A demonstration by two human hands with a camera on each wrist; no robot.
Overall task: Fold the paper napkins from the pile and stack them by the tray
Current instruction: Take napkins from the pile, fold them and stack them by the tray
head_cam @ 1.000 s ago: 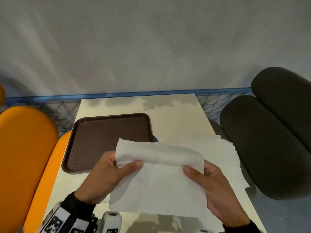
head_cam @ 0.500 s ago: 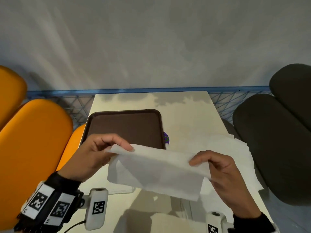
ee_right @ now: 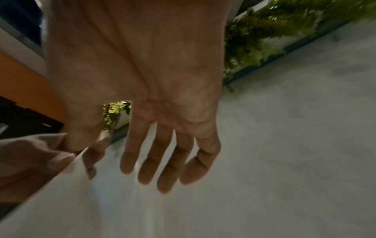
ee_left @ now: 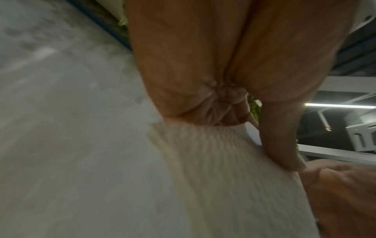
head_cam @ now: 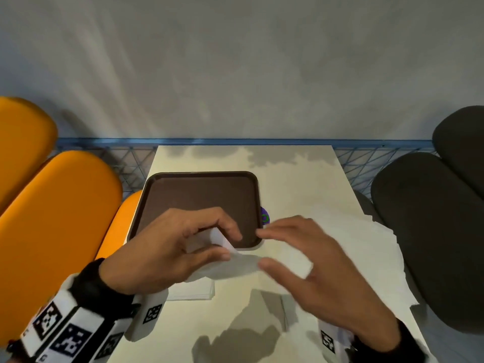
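Pinching the napkin (head_cam: 222, 254) in the left hand (head_cam: 167, 247), thumb below and fingers curled over, just off the near right corner of the tray (head_cam: 201, 195); same pinch showing in the left wrist view, napkin (ee_left: 223, 161) trailing away from the thumb. Right hand (head_cam: 311, 263) now hovering beside it with fingers spread and straight, gripping nothing; right wrist view confirming the flat palm (ee_right: 142, 80) and loose fingers (ee_right: 154, 161). Noting the change from a second ago: sheet then stretched wide between both hands above the desk (head_cam: 293, 179), now gathered narrow into the left hand alone, right hand having let go. Reading this as the second fold just closed, though blur hiding the edges and their alignment. Holding the napkin above the stack of folded napkins (head_cam: 191, 290), which is lying just off the tray's near edge, partly hidden under the left hand. Remaining pile of unfolded napkins (head_cam: 366, 252) spreading along the right edge of the desk, reaching over it. Judging next step as lowering the folded piece onto the stack and squaring it. Risk: thin paper springing open on release, so pressing flat likely needed. Task partway through, with the pile not yet used up.
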